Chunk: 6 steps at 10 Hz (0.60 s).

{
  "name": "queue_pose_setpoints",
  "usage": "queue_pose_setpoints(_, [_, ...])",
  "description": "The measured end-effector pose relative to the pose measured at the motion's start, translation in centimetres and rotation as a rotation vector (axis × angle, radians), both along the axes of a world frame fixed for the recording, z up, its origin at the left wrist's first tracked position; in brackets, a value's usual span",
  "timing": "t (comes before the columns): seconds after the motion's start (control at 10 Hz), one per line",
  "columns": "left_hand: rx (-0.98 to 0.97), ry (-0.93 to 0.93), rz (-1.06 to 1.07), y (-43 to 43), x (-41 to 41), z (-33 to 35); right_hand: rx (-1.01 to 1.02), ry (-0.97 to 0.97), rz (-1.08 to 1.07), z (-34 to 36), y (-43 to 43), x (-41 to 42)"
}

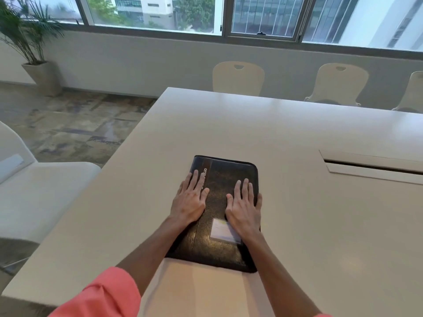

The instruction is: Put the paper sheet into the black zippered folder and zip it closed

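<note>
Both hands (190,200) (245,209) flat atop closed folder (219,248).

Office meeting room, long white conference table (251,133) with a cable slot (370,167) at right, matching cream chairs (238,76) along its far side, wide windows (263,17) facing buildings, potted palm (29,42) far left, patterned carpet (75,124)

A white tabletop (286,138) is filling the middle of the frame, with a cable slot (373,167) at right. Pale chairs (238,77) are standing along its far edge. A potted palm (34,53) is sitting upper left, under windows (263,17).
</note>
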<state>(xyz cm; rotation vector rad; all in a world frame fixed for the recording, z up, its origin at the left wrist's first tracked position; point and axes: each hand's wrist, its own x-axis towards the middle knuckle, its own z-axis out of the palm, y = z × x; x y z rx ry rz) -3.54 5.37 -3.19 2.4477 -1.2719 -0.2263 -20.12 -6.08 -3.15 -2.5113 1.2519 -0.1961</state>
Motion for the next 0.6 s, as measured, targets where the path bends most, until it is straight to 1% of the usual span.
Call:
queue_pose_setpoints(0.3, [-0.002, -0.002, -0.018, -0.2, 0.4, -0.4, 0.037, 0.019, 0.011, 0.3, -0.4, 0.2])
queue_pose_setpoints(0.4, [-0.006, -0.017, -0.029, -0.1, 0.0, 0.4, 0.057, 0.013, 0.012, 1.1, -0.4, 0.1])
queue_pose_setpoints(0.6, [-0.102, -0.131, -0.098, -1.0, 0.3, 3.1, -0.081, -0.044, -0.008, 4.6, -1.4, 0.6])
